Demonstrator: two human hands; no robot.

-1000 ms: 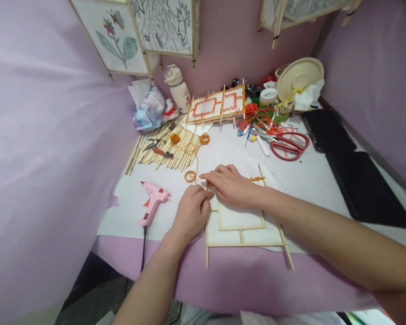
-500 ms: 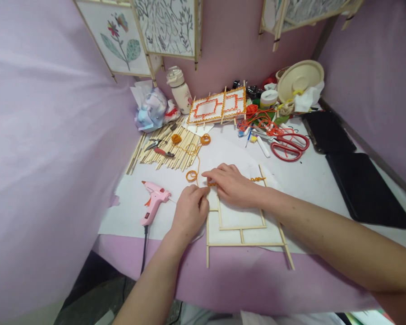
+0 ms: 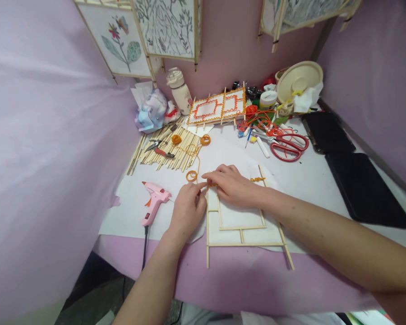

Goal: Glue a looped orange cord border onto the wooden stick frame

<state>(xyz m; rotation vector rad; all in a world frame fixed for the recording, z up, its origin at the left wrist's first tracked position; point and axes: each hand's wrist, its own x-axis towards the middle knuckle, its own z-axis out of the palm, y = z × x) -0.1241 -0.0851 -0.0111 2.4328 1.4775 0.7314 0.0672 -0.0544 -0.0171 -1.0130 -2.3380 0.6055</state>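
A frame of thin wooden sticks (image 3: 245, 244), backed with white, lies near the table's front edge. Wavy orange yarn (image 3: 257, 179) runs along its top bar. My right hand (image 3: 235, 185) lies across that bar, fingers bent and closed over its left part, covering much of the yarn there. At the upper left corner my left hand (image 3: 189, 207) is closed, its index fingertip meeting the right fingers where the yarn reaches the frame; the exact grip is partly hidden. From there the yarn trails to a small loose coil (image 3: 191, 175) just behind my left hand.
A pink hot glue gun (image 3: 154, 201) lies left of my left hand. Farther back are loose sticks (image 3: 184, 158) with pruning pliers (image 3: 160, 148), a finished orange-trimmed panel (image 3: 206, 108), a bottle (image 3: 180, 92) and red-handled scissors (image 3: 287, 147). Two black flat objects lie right, one a slab (image 3: 368, 189).
My left index finger has stretched out toward the frame's upper left corner and the right fingertips, and the left hand has shifted slightly. My right hand and the frame stay put.
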